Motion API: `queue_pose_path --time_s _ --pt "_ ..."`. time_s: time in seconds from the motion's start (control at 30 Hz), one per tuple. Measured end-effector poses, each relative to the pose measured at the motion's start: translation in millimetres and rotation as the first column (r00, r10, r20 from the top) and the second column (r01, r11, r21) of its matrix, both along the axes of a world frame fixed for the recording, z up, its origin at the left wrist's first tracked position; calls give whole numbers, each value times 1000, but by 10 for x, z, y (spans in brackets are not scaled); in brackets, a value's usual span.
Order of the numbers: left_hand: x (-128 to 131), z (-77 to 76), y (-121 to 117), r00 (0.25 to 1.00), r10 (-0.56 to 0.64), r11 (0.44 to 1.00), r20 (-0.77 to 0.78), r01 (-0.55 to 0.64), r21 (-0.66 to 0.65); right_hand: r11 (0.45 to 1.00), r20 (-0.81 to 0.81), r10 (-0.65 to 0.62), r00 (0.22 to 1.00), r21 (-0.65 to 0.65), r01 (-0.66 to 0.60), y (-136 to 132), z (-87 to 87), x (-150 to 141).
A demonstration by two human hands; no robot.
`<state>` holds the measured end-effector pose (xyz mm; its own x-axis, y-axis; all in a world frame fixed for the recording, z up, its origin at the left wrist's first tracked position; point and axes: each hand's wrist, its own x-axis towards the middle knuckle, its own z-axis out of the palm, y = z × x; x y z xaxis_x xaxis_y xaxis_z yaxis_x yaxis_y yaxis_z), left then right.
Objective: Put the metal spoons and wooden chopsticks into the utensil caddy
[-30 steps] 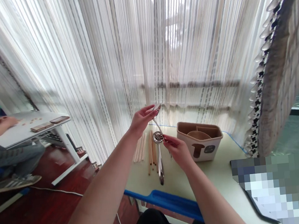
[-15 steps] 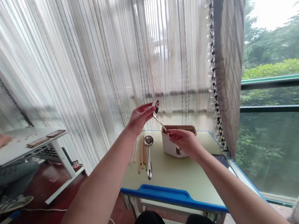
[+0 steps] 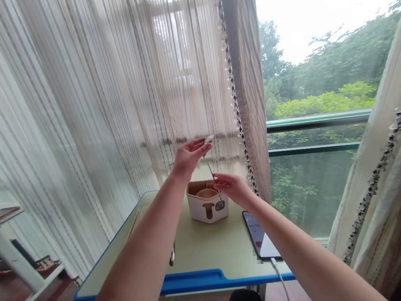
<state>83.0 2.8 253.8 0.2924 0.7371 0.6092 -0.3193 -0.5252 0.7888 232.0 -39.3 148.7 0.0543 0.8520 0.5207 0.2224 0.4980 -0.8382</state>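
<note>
My left hand (image 3: 191,158) is closed around the upper end of a metal spoon (image 3: 210,169), at its bowl. My right hand (image 3: 234,186) pinches the handle lower down. The spoon is held tilted, with its lower end in front of a white and brown utensil holder (image 3: 199,209). This holder stands on the table, with a round opening inside and cut-outs in its front. A metal handle end (image 3: 172,256) shows beside my left forearm; the rest of that utensil is hidden. Thin wooden chopsticks (image 3: 133,223) lie partly behind the same forearm.
The pale table (image 3: 199,250) has a blue edge. On its right lies a phone (image 3: 254,233) with a white cable (image 3: 282,280). Another table (image 3: 1,221) is at far left. A curtain (image 3: 109,83) hangs behind, with a window at right.
The view has turned right, so the phone shows more and the other person is out of sight. Both hands still hold the spoon, its bowl now turned. My left forearm covers the slotted spoon's head.
</note>
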Motion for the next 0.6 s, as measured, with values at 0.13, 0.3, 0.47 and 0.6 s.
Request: queue_pose_path --time_s 0.13,0.3,0.47,0.6 --pt "145 76 54 999 22 999 49 -24 35 1000 -24 -23 999 18 23 145 48 67" --pt "324 13 225 999 29 997 35 -31 68 996 -13 -83 997 23 83 442 -79 191" --pt "475 -196 496 996 89 995 -15 -88 46 990 -45 -137 990 -28 136 651 -256 297" --pt "592 -360 630 992 88 994 -92 -81 74 977 26 -195 981 -87 196 670 -334 348"
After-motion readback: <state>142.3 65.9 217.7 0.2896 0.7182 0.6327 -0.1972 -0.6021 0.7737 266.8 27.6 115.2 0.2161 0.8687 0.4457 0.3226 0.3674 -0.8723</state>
